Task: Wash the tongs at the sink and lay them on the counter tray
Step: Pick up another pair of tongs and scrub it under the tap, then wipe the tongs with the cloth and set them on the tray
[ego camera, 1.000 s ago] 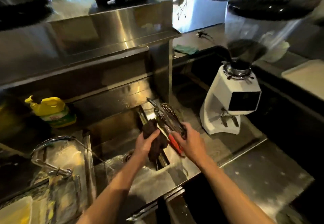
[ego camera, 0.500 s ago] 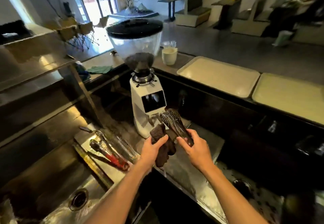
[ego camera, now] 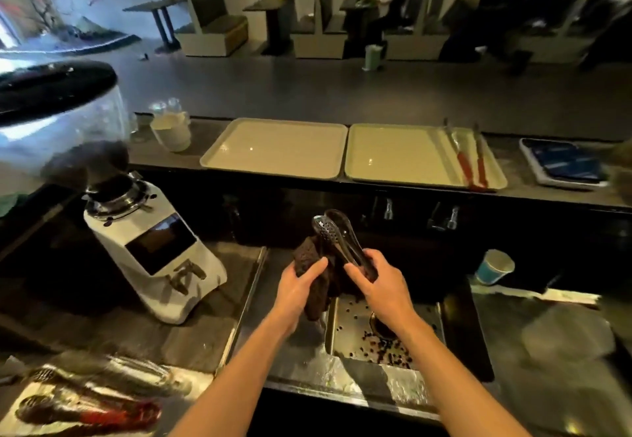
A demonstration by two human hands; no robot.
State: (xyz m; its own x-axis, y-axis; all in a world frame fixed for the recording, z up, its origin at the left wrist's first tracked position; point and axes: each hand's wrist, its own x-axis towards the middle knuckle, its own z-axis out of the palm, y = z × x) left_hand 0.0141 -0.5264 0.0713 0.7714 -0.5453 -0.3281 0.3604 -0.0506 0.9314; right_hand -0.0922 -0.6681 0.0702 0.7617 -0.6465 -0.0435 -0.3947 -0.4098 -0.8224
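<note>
Steel counter below; right hand fingers grip tongs upright, left hand fingers clutch brown cloth.

Head camera looks forward and down, close over the counter.

Glossy perforated metal tongs; rough dark cloth.

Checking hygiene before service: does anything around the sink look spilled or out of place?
Yes. Small dark specks, maybe coffee beans, lie scattered in the steel drain basin, clustered near its round drain hole. They look like spilled debris.
</note>
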